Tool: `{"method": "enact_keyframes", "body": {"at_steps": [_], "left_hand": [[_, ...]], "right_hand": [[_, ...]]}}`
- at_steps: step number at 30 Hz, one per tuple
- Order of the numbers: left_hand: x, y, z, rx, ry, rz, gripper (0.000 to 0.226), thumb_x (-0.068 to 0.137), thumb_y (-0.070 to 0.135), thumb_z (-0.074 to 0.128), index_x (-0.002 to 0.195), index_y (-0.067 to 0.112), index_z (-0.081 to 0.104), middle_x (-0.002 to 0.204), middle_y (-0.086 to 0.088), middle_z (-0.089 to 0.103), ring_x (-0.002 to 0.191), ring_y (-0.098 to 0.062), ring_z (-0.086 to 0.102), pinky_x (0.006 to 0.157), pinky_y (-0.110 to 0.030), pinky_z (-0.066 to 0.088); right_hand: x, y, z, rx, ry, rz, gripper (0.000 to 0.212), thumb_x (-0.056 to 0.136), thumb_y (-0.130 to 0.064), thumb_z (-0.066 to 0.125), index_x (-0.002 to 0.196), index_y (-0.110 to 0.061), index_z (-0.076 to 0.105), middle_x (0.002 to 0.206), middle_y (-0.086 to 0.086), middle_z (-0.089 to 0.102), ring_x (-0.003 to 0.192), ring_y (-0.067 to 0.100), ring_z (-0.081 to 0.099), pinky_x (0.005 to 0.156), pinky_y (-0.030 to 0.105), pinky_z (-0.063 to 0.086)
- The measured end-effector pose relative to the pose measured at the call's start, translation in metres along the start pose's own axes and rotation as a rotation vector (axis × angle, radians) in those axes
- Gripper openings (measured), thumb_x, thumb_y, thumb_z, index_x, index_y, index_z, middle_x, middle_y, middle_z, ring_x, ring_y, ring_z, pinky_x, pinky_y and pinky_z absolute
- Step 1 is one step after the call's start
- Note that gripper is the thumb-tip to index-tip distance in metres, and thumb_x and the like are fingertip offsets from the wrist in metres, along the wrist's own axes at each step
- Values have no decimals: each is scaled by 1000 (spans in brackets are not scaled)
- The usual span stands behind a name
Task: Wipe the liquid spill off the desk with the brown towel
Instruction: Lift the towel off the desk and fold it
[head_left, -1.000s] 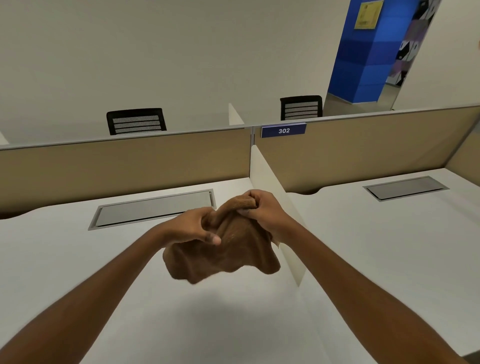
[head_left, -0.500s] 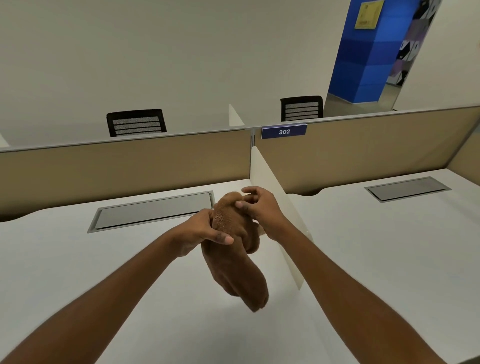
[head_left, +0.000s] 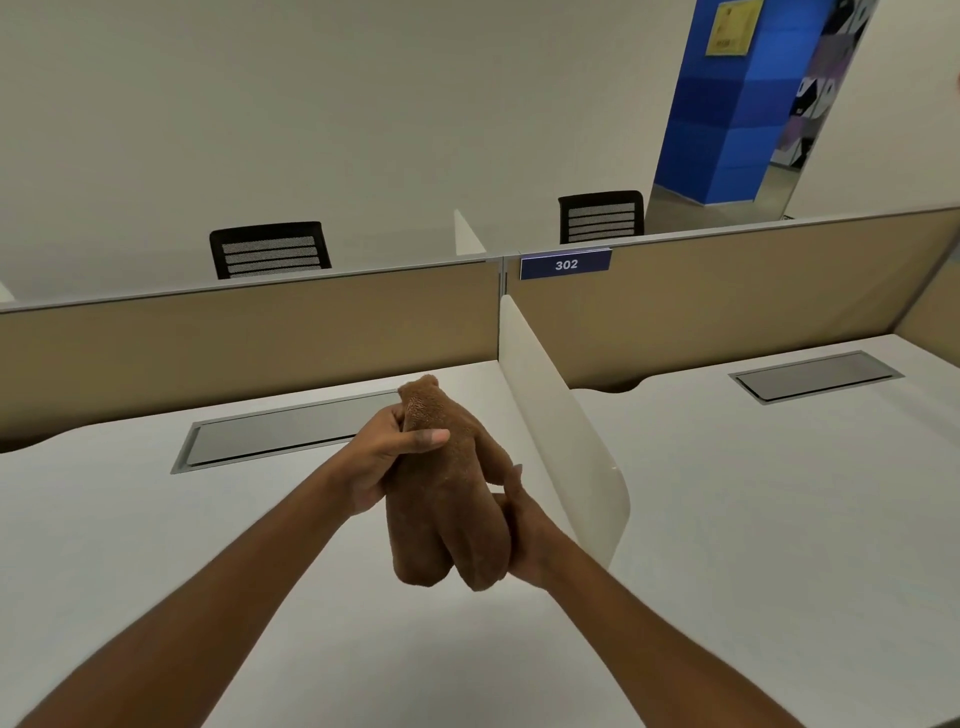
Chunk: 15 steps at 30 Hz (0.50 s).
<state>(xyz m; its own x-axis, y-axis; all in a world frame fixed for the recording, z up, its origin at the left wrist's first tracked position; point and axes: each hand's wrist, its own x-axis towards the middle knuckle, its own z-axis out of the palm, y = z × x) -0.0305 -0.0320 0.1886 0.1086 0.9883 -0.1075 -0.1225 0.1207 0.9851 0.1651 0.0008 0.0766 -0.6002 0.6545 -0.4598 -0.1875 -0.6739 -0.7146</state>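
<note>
We've got both hands on the brown towel (head_left: 447, 488), bunched into a thick roll and held up in the air above the white tabletop (head_left: 156, 545). Our left hand (head_left: 384, 457) has a closed grip around the upper part of the roll, thumb pressed flat across the front, with a tuft of cloth poking out above the fingers. Our right hand (head_left: 524, 525) sits lower and to the right, palm closed against the side of the towel, fingers mostly hidden behind the fabric. The two lower lobes of the towel hang down free, clear of the surface. Just right of the hands stands a cream divider panel (head_left: 561, 447). Farther back on the left a grey cable tray lid (head_left: 280, 436) is set flush in the tabletop, then the tan partition (head_left: 249, 332) with its blue 302 sign (head_left: 565, 264).
</note>
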Motion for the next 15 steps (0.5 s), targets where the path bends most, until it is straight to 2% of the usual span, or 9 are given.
{"method": "enact_keyframes", "body": {"at_steps": [4,6,8,10,12,15], "left_hand": [[-2,-1,-3,-16,31,-6,52,55,30,91,99,8,72,98,-15,73,90,-29,71,74,-34,57],[-2,-1,-6,3,102,-12,54,55,30,91,100,8,72,99,-15,73,92,-30,71,75,-33,57],[-2,-1,-9,30,192,-21,47,57,30,89,97,10,74,97,-14,75,92,-29,71,75,-33,56],[-1,-2,-11,69,261,-42,38,60,31,89,91,14,76,95,-12,76,91,-27,72,75,-33,56],[0,-4,-11,125,302,-73,44,60,36,87,94,12,74,93,-11,76,89,-26,73,77,-36,57],[1,-11,-12,181,365,-153,43,67,37,84,96,8,70,85,-7,77,82,-22,74,66,-29,57]], "right_hand": [[-7,-9,1,58,-81,-103,51,83,-47,68,117,-9,68,120,18,67,110,34,65,87,49,53],[-12,-15,1,-44,-156,-163,45,80,-32,75,118,-9,66,118,15,68,109,32,65,84,45,54],[-15,-18,2,-116,-183,-211,48,75,-16,77,121,-7,64,119,16,68,110,33,65,85,40,54],[-18,-23,5,-103,-101,-242,56,68,-9,80,122,-6,63,120,16,68,111,35,64,84,40,55],[-19,-27,6,-59,2,-293,60,63,-6,84,119,-6,63,117,15,69,108,36,64,82,40,57],[-21,-34,7,-40,121,-384,55,60,-8,85,112,-7,66,107,12,72,99,30,68,73,35,59]]}}
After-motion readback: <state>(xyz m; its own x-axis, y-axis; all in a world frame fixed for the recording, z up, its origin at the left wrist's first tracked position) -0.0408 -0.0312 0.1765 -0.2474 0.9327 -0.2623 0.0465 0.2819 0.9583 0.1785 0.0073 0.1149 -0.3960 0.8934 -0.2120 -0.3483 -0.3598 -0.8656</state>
